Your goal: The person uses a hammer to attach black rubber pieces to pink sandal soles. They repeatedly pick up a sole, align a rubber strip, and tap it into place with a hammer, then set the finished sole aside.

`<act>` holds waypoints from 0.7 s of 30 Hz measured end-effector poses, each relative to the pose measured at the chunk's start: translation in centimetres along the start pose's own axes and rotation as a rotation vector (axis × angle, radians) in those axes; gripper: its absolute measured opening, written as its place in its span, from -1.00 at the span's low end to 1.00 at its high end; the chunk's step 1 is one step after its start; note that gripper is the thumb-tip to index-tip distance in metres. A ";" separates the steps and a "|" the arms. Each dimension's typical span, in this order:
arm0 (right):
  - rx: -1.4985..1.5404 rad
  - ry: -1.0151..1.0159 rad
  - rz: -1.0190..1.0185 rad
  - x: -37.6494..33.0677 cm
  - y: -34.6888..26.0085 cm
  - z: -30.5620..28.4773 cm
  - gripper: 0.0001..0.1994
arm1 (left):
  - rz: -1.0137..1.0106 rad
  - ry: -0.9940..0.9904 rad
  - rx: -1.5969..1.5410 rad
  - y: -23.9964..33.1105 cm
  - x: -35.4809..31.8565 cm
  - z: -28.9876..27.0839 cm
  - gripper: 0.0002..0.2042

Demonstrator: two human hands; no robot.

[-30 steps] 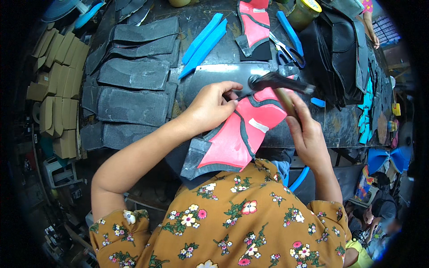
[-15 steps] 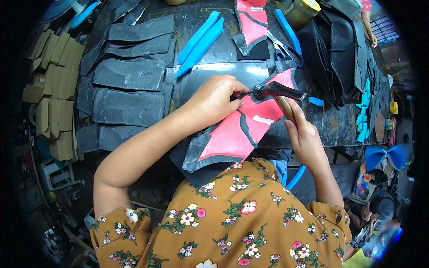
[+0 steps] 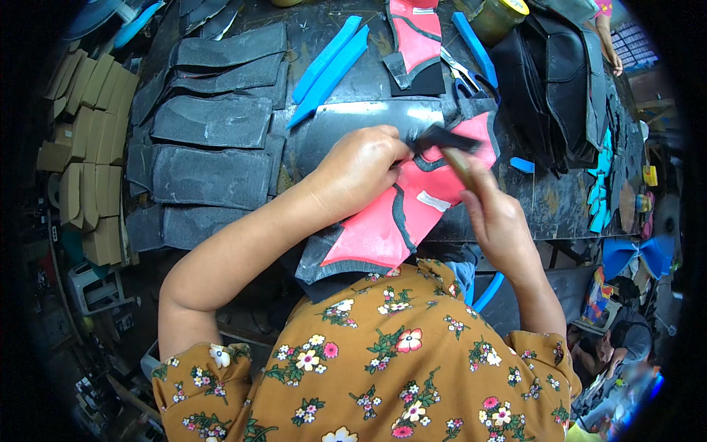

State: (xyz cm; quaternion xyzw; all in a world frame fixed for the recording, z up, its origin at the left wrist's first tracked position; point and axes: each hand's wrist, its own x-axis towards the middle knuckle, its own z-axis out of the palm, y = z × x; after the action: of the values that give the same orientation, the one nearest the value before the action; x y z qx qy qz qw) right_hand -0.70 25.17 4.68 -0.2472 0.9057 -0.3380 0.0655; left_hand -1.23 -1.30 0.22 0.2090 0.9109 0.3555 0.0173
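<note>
A cut panel (image 3: 372, 225), pink with black edges and a white label strip, lies slantwise over a smooth dark slab (image 3: 320, 136) and the near table edge. My left hand (image 3: 361, 168) has its fingers closed on the panel's upper left edge; the fingertips are partly hidden. In my right hand (image 3: 501, 221) is a hammer (image 3: 448, 138), gripped by its wooden handle. The hammer's dark head is blurred, close over the panel beside my left fingers. Black backing material (image 3: 318, 289) shows under the panel's lower end.
Stacked grey-black padded pieces (image 3: 213, 121) line the left of the table. Farther off are blue strips (image 3: 331, 70), scissors (image 3: 465, 77), another pink panel (image 3: 416, 40) and a jar (image 3: 497, 20). Black bags (image 3: 552, 88) stand at right; another person's arm (image 3: 610, 48) shows beyond.
The panel has shifted slightly right and up, along with my left hand. My right hand has moved a little left, and the hammer's head has swung and blurred.
</note>
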 end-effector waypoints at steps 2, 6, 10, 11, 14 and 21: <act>-0.097 -0.100 0.080 0.0 0.0 0.0 -0.45 | -0.004 0.001 -0.007 0.1 -0.2 0.1 -0.73; -0.002 0.068 -0.096 -0.2 0.1 0.2 -0.47 | -0.040 0.027 -0.024 0.4 -0.7 0.5 -0.74; -0.151 -0.133 0.024 -0.5 0.2 0.5 -0.48 | -0.034 0.058 -0.050 0.5 -1.2 0.2 -0.71; -0.135 -0.110 0.034 -0.5 0.3 0.5 -0.47 | -0.098 0.056 -0.116 0.7 -1.4 0.1 -0.67; -0.047 -0.115 0.034 -0.7 0.7 0.1 -0.45 | -0.227 0.015 -0.301 1.2 -2.1 0.1 -0.53; 0.027 0.155 -0.132 -1.5 2.0 -0.9 -0.46 | -0.353 0.143 -0.603 0.8 -0.5 1.8 -0.53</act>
State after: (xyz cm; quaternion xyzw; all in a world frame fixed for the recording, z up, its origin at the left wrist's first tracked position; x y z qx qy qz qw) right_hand -0.43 27.68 4.00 -0.2787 0.8851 -0.3720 -0.0241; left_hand -0.19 0.21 -0.65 0.0086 0.7860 0.6136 0.0757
